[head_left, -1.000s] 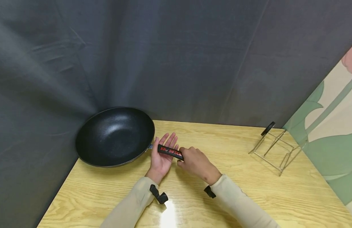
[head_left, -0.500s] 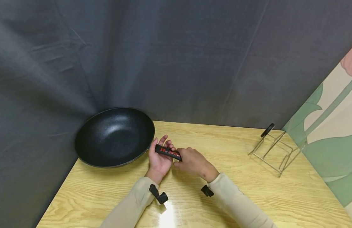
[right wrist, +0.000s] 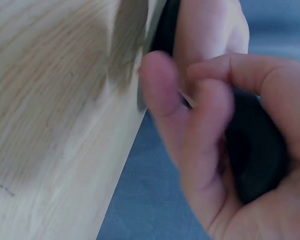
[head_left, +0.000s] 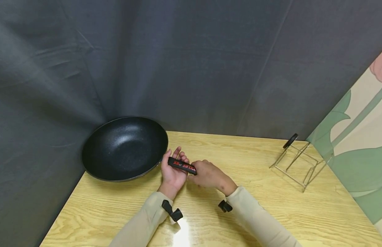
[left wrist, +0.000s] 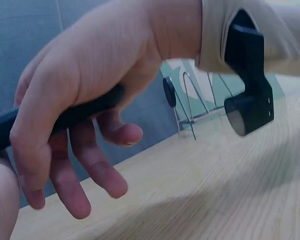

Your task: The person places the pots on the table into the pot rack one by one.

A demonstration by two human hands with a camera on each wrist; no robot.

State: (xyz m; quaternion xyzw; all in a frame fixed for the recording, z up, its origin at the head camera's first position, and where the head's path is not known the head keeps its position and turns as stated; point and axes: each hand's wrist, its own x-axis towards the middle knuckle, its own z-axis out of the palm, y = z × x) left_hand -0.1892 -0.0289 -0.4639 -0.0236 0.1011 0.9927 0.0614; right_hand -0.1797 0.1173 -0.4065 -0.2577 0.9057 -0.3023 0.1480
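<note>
Pan handle (head_left: pixel 182 165) end hidden under right hand (head_left: pixel 208 175); lettering unreadable.

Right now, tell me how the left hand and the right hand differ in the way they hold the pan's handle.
The left hand lies palm up under the handle, near the pan, fingers curling up over it. The right hand comes from above, knuckles up, and grips the handle's far end. The left hand is by the rim; the right hand sits farther out. Both hands wear beige sleeves with a black wrist mount and grip the same black, red-lettered handle.
</note>
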